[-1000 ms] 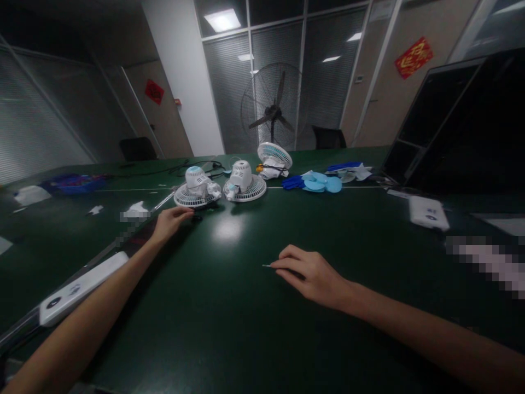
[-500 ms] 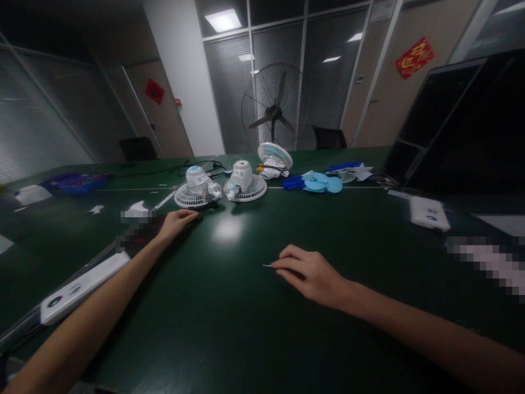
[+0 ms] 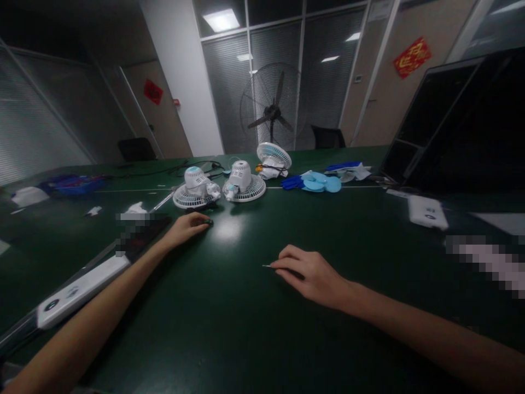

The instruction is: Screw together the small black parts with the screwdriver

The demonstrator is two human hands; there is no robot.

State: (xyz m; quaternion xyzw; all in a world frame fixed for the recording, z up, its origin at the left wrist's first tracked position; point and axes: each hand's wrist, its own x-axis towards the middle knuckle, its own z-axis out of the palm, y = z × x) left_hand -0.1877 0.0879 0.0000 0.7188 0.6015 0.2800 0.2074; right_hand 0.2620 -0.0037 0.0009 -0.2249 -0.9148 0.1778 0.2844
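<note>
My left hand (image 3: 188,227) is closed in a pinch on a small dark piece (image 3: 209,222), too small to name, low over the green table (image 3: 229,328). My right hand (image 3: 314,276) lies over the middle of the table, its fingers closed around a thin tool whose slim metal tip (image 3: 266,266) points left. The tool's handle is hidden in the fingers. Beyond my left hand, a small white fan (image 3: 197,189) rests grille down, and a second white fan (image 3: 245,183) sits beside it in the same way. A third fan (image 3: 274,160) stands tilted behind them.
Light blue fan blades (image 3: 318,182) and dark blue gloves (image 3: 291,183) lie right of the fans. A blue tray (image 3: 80,185) is at the far left. White boxes (image 3: 84,291) flank both sides. A large dark screen (image 3: 463,126) rises at right.
My left hand has moved right and slightly nearer, carrying the small dark piece away from the left fan. My right hand stays in place with the thin tool.
</note>
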